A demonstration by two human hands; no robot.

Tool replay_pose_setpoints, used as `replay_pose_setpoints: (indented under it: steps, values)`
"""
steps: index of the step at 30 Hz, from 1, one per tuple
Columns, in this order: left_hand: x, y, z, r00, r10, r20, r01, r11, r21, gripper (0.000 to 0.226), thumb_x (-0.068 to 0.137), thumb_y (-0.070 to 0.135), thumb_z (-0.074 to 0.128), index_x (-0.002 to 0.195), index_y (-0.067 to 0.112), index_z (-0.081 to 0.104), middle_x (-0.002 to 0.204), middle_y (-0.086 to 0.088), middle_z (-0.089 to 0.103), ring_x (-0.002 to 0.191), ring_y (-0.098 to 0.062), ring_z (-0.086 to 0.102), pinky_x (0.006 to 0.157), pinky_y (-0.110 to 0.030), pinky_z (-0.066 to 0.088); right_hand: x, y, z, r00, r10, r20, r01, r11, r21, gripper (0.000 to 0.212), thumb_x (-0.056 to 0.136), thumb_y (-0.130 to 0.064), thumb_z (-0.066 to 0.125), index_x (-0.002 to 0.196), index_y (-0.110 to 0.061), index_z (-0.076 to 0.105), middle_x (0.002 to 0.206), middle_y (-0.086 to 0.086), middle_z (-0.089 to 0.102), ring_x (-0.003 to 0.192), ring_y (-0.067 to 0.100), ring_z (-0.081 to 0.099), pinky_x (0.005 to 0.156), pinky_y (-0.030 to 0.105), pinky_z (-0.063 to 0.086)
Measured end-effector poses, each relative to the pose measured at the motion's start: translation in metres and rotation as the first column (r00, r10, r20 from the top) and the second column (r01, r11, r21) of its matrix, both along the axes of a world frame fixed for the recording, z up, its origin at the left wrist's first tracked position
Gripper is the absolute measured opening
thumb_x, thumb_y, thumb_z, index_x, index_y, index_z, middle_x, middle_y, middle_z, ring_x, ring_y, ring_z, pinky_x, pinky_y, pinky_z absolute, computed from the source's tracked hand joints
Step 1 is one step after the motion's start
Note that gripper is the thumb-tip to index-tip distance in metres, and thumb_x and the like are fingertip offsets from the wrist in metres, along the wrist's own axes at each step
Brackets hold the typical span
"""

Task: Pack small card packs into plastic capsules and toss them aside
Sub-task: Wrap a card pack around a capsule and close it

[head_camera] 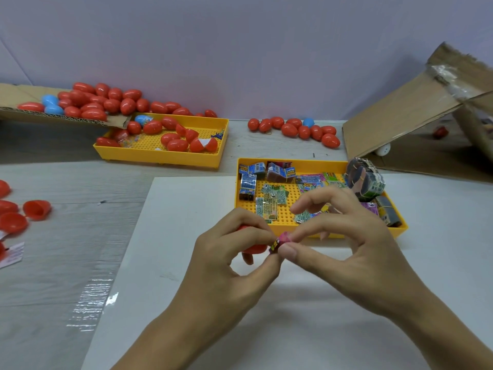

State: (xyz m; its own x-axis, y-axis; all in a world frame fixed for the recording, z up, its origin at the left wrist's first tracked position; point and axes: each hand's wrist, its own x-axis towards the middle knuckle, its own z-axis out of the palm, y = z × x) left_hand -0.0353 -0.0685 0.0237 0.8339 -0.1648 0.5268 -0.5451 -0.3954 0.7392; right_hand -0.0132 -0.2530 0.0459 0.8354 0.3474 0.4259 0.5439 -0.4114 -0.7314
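1. Head view: the bench (80,249) carries the whole work, and a white sheet (186,263) lies on it under the hands.
2. The cardboard box (400,116) stands open at the far right, on its side; a red capsule lies inside it.
3. Closed capsules (293,128) lie in a row at the far edge, and a bigger pile (93,101) sits on a cardboard flap at the far left. I judge that many of these are already packed and tossed aside, but their content is hidden.
4. The far tray (165,158) holds closed capsules and some open halves, so empty shells remain.
5. The near tray (314,162) holds many card packs (272,196), so much work is left.
6. The left hand (226,263) curls its grip round a red capsule half (253,248).
7. The right hand (346,236) pinches a small pink card pack (280,240) between thumb and forefinger, right at the mouth of the half. The pack is not yet fully inside, I think.
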Motion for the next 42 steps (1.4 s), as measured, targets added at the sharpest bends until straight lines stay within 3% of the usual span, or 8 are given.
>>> replay_pose_setpoints:
  steps: [5, 11, 15, 19, 25, 29, 32, 42]
  values:
    - [-0.002, 0.0, -0.001, 1.0, 0.014, -0.016, -0.014, 0.999, 0.05, 0.008, 0.083, 0.017, 0.074, 0.09, 0.016, 0.075, 0.092, 0.005, 0.062, 0.08, -0.015, 0.06, 0.061, -0.021, 0.048, 0.002, -0.001, -0.002, 0.997, 0.03, -0.064, -0.027, 0.998, 0.047, 0.017, 0.076, -0.046, 0.072, 0.076, -0.029, 0.077, 0.107, -0.013, 0.06, 0.103, 0.018, 0.056, 0.07, 0.021, 0.045]
    - [0.0, 0.001, 0.001, 0.95, -0.136, -0.282, 0.035, 0.942, -0.334, 0.047, 0.08, 0.003, 0.059, 0.117, 0.03, 0.069, 0.102, 0.007, 0.065, 0.094, -0.015, 0.065, 0.078, -0.018, 0.052, 0.007, -0.002, -0.003, 0.982, -0.024, -0.185, 0.077, 0.955, 0.286, 0.01, 0.074, -0.034, 0.075, 0.081, -0.03, 0.081, 0.1, -0.007, 0.063, 0.095, 0.014, 0.06, 0.07, 0.046, 0.05]
    - [-0.001, -0.002, -0.001, 0.941, -0.159, -0.297, 0.014, 0.899, -0.438, 0.053, 0.082, 0.011, 0.068, 0.13, 0.032, 0.059, 0.104, 0.004, 0.07, 0.09, -0.015, 0.069, 0.08, -0.021, 0.055, 0.006, 0.002, -0.003, 0.969, 0.007, -0.246, 0.086, 0.926, 0.367, 0.012, 0.074, -0.031, 0.078, 0.082, -0.023, 0.082, 0.092, -0.007, 0.063, 0.089, 0.005, 0.061, 0.065, 0.023, 0.049]
    - [-0.001, -0.002, -0.004, 0.959, -0.145, -0.244, 0.019, 0.891, -0.453, 0.038, 0.078, 0.009, 0.077, 0.113, 0.019, 0.063, 0.104, -0.002, 0.071, 0.098, -0.022, 0.07, 0.082, -0.023, 0.055, 0.003, 0.006, -0.008, 0.936, 0.077, -0.343, 0.075, 0.91, 0.408, 0.009, 0.072, -0.025, 0.082, 0.076, -0.017, 0.081, 0.077, -0.005, 0.06, 0.067, 0.005, 0.052, 0.056, 0.012, 0.04]
    - [0.0, 0.0, -0.002, 0.969, -0.165, -0.184, 0.069, 0.896, -0.439, 0.027, 0.079, 0.019, 0.074, 0.106, 0.019, 0.07, 0.106, -0.003, 0.067, 0.102, -0.029, 0.068, 0.084, -0.024, 0.055, 0.006, 0.006, -0.009, 0.9, 0.101, -0.423, 0.096, 0.902, 0.421, 0.011, 0.074, -0.024, 0.073, 0.076, -0.014, 0.078, 0.054, -0.007, 0.053, 0.046, 0.003, 0.038, 0.046, 0.01, 0.032]
    - [0.001, 0.0, -0.002, 0.969, -0.15, -0.199, 0.042, 0.885, -0.463, 0.028, 0.081, 0.023, 0.07, 0.109, 0.02, 0.072, 0.107, 0.0, 0.068, 0.106, -0.024, 0.068, 0.084, -0.022, 0.055, 0.007, 0.002, -0.006, 0.87, 0.167, -0.464, 0.087, 0.874, 0.478, 0.014, 0.074, -0.024, 0.075, 0.076, -0.011, 0.077, 0.061, 0.013, 0.046, 0.047, 0.012, 0.026, 0.042, 0.015, 0.026]
    - [0.0, 0.0, -0.003, 0.964, -0.127, -0.232, 0.004, 0.884, -0.468, 0.032, 0.077, 0.027, 0.072, 0.109, 0.027, 0.072, 0.106, 0.003, 0.072, 0.101, -0.02, 0.07, 0.082, -0.019, 0.055, 0.004, 0.005, -0.006, 0.894, 0.164, -0.416, 0.054, 0.884, 0.464, 0.011, 0.076, -0.022, 0.072, 0.074, -0.012, 0.077, 0.058, -0.003, 0.049, 0.046, 0.006, 0.035, 0.044, 0.012, 0.03]
    - [0.0, 0.0, -0.006, 0.955, -0.147, -0.256, 0.016, 0.892, -0.451, 0.032, 0.078, 0.027, 0.074, 0.109, 0.018, 0.072, 0.106, -0.003, 0.071, 0.102, -0.029, 0.069, 0.082, -0.027, 0.058, 0.001, 0.007, -0.004, 0.921, 0.163, -0.354, 0.009, 0.899, 0.438, 0.02, 0.073, -0.023, 0.071, 0.082, -0.008, 0.08, 0.059, -0.009, 0.056, 0.053, 0.0, 0.048, 0.052, 0.009, 0.038]
